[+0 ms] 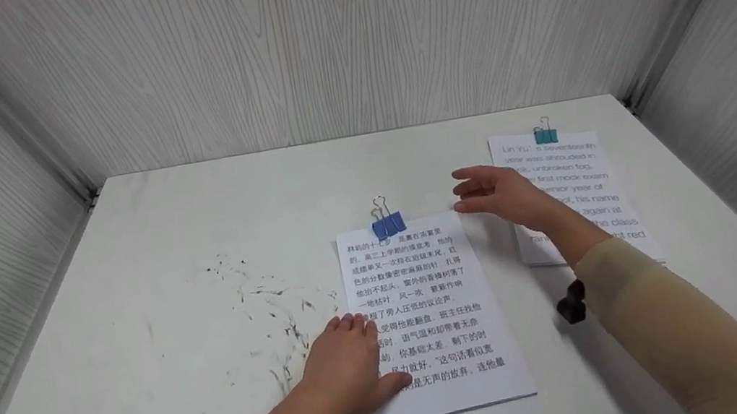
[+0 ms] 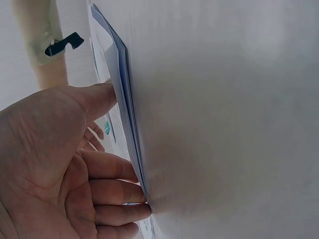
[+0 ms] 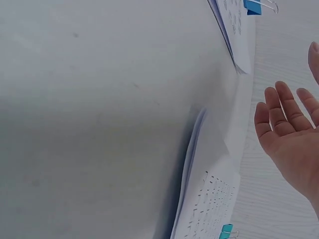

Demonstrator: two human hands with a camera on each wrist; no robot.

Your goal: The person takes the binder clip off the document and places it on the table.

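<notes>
left hand [image 1: 345, 371] flat, fingers [image 1: 349, 323] straight; right hand [image 1: 502, 194] raised, fingers relaxed

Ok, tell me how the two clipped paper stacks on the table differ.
The near stack carries a blue binder clip and printed Chinese text; the far stack carries a teal binder clip and larger English text. The left hand presses flat on the near stack's lower left, while the right hand hovers open between them, its forearm crossing over the far stack. Both are white sheets, clipped at the top edge, lying flat on the white table.
</notes>
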